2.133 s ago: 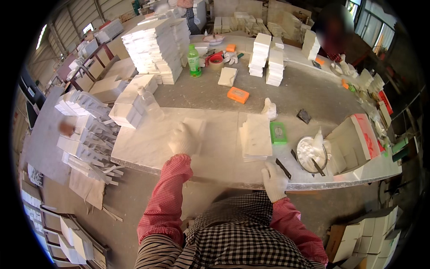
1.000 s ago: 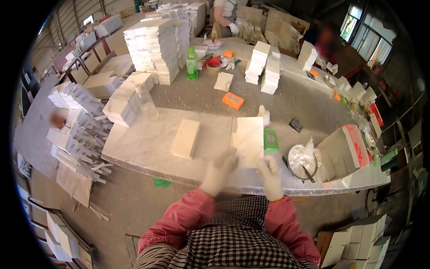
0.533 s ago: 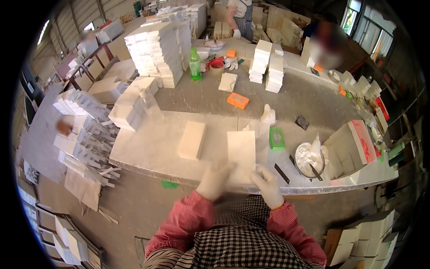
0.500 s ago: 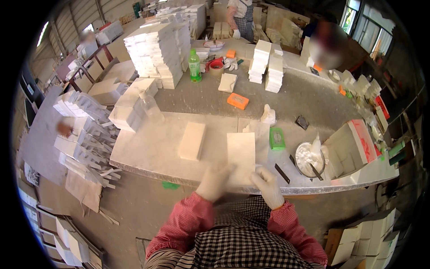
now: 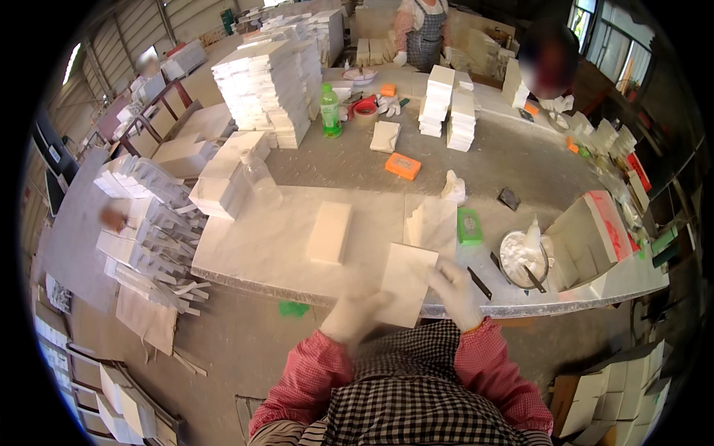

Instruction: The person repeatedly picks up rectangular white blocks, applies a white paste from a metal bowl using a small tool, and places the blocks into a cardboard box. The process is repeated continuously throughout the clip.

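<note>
A white rectangular tile [image 5: 409, 281] hangs tilted over the front edge of the work table, between my gloved hands. My left hand [image 5: 352, 314] grips its lower left edge, a little blurred by motion. At its upper right edge, my right hand [image 5: 457, 294] is closed on the tile, fingers bent. A short stack of cream-white tiles [image 5: 330, 232] lies on the table beyond my left hand. Just past the held tile is another pale flat piece [image 5: 433, 221], next to a green block [image 5: 469, 226].
To the right are a bowl of white paste [image 5: 523, 259], a dark flat blade [image 5: 480, 283] and an open carton [image 5: 587, 230]. Tall tile stacks [image 5: 256, 93], a green bottle [image 5: 330, 111] and an orange block [image 5: 402, 166] stand farther back. Two other people are across the table.
The tile has tilted and come nearer to me, its lower end now past the table edge. My right hand has moved up along its right edge. The whole view has shifted slightly.
</note>
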Available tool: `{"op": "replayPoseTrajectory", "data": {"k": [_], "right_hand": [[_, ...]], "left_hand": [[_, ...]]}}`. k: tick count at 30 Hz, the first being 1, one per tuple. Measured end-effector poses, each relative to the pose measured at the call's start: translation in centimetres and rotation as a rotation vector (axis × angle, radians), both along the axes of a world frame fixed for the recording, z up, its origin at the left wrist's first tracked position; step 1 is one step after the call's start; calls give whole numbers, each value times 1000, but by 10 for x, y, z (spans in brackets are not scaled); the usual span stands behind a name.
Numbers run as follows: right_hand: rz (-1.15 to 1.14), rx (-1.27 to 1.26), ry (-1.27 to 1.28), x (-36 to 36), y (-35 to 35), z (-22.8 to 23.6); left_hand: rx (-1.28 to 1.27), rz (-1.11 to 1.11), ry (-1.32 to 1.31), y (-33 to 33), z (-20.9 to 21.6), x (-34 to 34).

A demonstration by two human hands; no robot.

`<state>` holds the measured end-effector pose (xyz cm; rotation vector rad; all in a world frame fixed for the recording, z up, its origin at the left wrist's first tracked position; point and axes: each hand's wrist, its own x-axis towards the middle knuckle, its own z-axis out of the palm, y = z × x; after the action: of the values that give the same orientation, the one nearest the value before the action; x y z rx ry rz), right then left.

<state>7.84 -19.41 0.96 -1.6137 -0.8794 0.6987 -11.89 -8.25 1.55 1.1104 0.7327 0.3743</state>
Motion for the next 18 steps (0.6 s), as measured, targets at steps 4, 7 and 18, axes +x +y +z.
{"op": "replayPoseTrajectory", "data": {"k": [4,7,18], "right_hand": [[-74,26,178,-6,5,7],[-66,-14,141,-3,-3,-1],[-434,30,-66,8,-28,-56]], "left_hand": [[216,-16,57,2,-7,-20],[218,79,197,31,-23,-51],[353,482,274,199,-73,-186]]}}
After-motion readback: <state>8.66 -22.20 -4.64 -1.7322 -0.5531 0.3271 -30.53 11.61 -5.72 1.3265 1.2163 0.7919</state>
